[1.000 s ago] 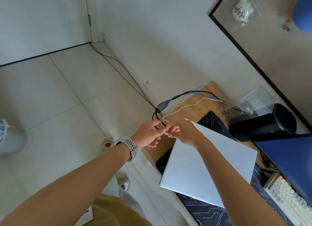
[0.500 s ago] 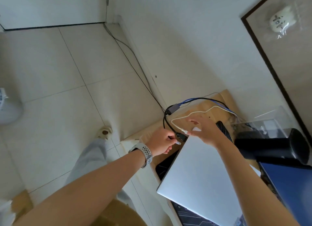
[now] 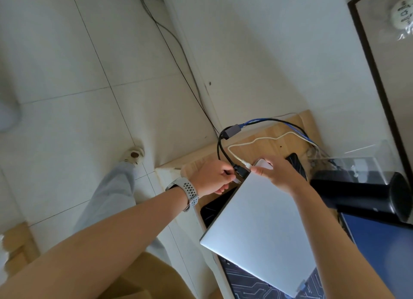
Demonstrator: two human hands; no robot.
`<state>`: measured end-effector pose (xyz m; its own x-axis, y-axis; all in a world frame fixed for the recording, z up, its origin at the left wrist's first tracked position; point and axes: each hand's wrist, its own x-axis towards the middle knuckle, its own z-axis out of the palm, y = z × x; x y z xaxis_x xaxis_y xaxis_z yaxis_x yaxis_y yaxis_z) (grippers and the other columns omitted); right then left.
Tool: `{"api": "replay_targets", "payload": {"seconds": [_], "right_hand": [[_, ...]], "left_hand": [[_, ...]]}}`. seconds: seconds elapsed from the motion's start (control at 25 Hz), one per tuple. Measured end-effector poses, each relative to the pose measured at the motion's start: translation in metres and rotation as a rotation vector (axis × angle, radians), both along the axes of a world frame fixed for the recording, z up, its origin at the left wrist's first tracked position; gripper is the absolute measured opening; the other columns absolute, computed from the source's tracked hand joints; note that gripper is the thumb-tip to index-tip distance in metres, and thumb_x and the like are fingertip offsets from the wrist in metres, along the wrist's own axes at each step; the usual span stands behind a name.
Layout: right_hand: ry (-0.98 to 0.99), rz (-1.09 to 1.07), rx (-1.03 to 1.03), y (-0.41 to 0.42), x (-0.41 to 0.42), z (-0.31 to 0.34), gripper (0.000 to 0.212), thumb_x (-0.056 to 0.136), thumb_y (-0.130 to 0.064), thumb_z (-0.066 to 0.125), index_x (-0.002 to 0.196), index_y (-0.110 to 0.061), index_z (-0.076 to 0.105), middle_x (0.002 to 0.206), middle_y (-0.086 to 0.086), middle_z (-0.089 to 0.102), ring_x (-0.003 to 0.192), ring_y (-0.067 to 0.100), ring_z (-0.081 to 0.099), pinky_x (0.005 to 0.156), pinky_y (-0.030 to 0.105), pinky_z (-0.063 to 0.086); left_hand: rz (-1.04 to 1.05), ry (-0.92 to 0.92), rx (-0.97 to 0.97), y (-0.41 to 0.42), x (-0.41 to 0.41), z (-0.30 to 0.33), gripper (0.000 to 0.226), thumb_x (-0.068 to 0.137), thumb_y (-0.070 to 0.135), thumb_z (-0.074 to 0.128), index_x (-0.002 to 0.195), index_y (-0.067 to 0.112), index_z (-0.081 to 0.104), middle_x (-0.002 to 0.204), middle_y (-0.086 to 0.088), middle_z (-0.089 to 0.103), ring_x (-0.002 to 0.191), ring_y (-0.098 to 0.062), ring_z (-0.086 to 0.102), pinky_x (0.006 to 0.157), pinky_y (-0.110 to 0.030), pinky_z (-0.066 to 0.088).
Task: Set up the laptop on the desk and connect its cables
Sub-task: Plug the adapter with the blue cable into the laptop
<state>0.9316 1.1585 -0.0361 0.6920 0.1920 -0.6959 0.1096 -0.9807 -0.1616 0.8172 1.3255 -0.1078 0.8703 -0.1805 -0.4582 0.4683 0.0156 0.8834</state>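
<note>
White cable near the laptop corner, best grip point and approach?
Pinch the white cable on the stiff collar just behind its connector, coming from above on the wall side. The plug end lies by the laptop corner, beside the right hand; the slack loop behind would likely flop.

One closed silver laptop lies on one wooden desk, over one dark patterned mat. At the far left corner three cables show: one black, one white and one blue, with one grey adapter. Two hands, left hand and right hand, one wristwatch, and one black cylinder at right.
</note>
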Motion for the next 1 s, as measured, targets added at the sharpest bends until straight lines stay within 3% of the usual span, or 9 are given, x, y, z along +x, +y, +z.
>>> {"api": "replay_targets", "payload": {"seconds": [0.28,0.4,0.6,0.84,1.0], "right_hand": [[-0.038,0.026,0.031,0.0043,-0.0036,0.0044,0.046,0.085,-0.049,0.059,0.110,-0.010,0.059,0.112,0.003,0.059,0.104,0.018,0.053,0.082,0.031,0.041],[-0.040,0.024,0.044,0.0053,-0.0039,0.0046,0.047,0.086,-0.047,0.059,0.113,-0.010,0.057,0.112,0.000,0.056,0.110,0.018,0.051,0.085,0.028,0.037],[-0.027,0.021,0.037,0.0004,-0.0023,0.0013,0.067,0.082,-0.055,0.058,0.127,-0.007,0.051,0.121,0.008,0.056,0.116,0.022,0.050,0.088,0.028,0.036],[-0.031,0.017,0.050,0.0032,-0.0043,0.0043,0.057,0.086,-0.049,0.058,0.127,-0.010,0.051,0.132,0.009,0.053,0.122,0.024,0.048,0.089,0.029,0.035],[-0.039,0.017,0.049,0.0069,-0.0056,0.0075,0.046,0.087,-0.046,0.059,0.114,-0.009,0.055,0.116,0.008,0.057,0.110,0.021,0.050,0.084,0.029,0.036]], "left_hand": [[0.005,0.011,0.017,0.0000,0.0009,0.0055,0.020,0.094,0.016,0.054,0.075,0.015,0.059,0.063,-0.003,0.060,0.051,-0.007,0.056,0.047,-0.014,0.047],[0.014,0.038,0.001,0.0010,0.0020,0.0066,0.020,0.094,0.015,0.055,0.076,0.013,0.061,0.063,-0.004,0.060,0.051,-0.008,0.055,0.046,-0.014,0.046],[0.021,0.078,-0.041,0.0011,0.0039,0.0064,0.017,0.093,0.015,0.057,0.080,0.008,0.064,0.062,-0.005,0.059,0.050,-0.011,0.054,0.046,-0.017,0.046],[0.003,0.078,-0.046,0.0002,0.0064,0.0073,0.019,0.092,0.012,0.058,0.075,0.008,0.062,0.059,-0.006,0.057,0.046,-0.010,0.051,0.042,-0.017,0.043],[0.000,0.088,-0.050,-0.0002,0.0084,0.0063,0.020,0.091,0.010,0.059,0.071,0.008,0.062,0.057,-0.007,0.057,0.043,-0.009,0.048,0.039,-0.017,0.039]]}}
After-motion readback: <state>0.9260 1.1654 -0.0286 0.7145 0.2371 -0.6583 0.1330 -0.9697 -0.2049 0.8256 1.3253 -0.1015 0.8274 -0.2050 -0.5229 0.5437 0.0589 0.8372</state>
